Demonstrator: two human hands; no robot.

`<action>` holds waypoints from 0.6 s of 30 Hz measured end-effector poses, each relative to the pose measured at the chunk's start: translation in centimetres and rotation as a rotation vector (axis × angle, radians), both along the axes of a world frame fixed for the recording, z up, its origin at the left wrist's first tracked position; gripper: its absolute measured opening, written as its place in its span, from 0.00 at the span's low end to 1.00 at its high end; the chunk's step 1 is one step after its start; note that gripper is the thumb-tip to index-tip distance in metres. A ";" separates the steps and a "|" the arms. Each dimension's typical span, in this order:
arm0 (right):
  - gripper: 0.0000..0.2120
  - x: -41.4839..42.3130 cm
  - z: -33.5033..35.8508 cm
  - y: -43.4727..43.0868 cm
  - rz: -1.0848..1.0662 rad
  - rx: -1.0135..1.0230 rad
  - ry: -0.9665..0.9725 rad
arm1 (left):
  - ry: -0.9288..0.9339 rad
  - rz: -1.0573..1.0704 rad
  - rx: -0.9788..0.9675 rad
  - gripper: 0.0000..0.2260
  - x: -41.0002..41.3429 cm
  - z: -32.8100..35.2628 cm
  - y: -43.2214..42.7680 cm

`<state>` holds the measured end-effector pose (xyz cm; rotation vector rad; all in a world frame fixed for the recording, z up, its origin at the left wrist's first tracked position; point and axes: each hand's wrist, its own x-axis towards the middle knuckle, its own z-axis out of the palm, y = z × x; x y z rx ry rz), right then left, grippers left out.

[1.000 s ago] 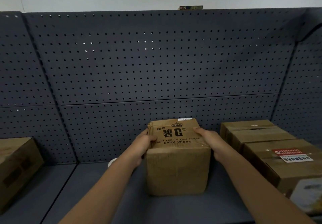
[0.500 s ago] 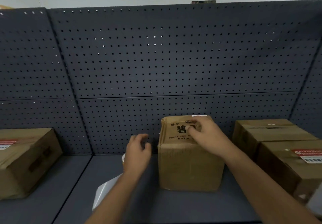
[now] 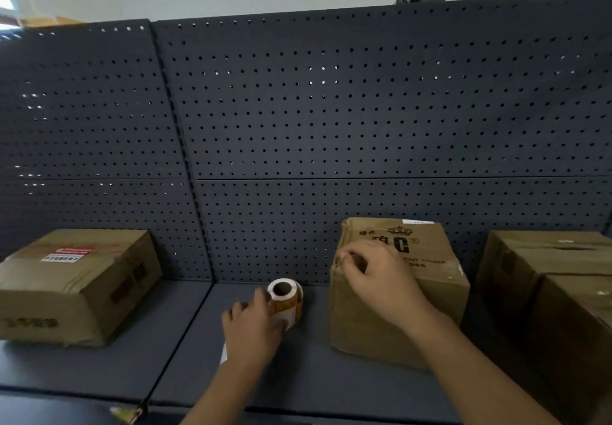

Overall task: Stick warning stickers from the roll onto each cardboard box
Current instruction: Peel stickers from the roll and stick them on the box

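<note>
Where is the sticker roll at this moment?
In the head view, the sticker roll sits on the shelf, just left of the printed cardboard box; the left hand grips it from the near side.

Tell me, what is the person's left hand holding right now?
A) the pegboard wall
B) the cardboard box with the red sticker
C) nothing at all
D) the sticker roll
D: the left hand has its fingers curled round the sticker roll on the shelf.
</note>
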<state>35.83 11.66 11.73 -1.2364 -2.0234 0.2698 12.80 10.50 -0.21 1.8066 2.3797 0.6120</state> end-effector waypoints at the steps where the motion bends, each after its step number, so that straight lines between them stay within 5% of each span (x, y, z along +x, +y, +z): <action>1: 0.11 -0.3 -0.5 0.0 -0.013 0.042 -0.043 | -0.009 -0.008 -0.004 0.19 -0.1 -0.1 0.0; 6: 0.11 -2.0 -2.8 -1.9 -0.050 0.212 0.129 | -0.187 -0.128 -0.006 0.09 -0.5 -1.8 0.3; 9: 0.10 -3.5 -4.4 -3.6 0.053 0.194 0.259 | -0.336 -0.155 0.009 0.14 -0.9 -2.9 -0.3; 13: 0.08 -6.0 -7.3 -4.2 0.219 0.024 0.232 | -0.453 -0.166 0.024 0.17 -1.3 -3.1 -0.7; 18: 0.07 -8.5 -10.3 -2.0 0.099 -0.423 0.369 | -0.506 -0.203 0.055 0.17 -1.5 -2.3 -1.0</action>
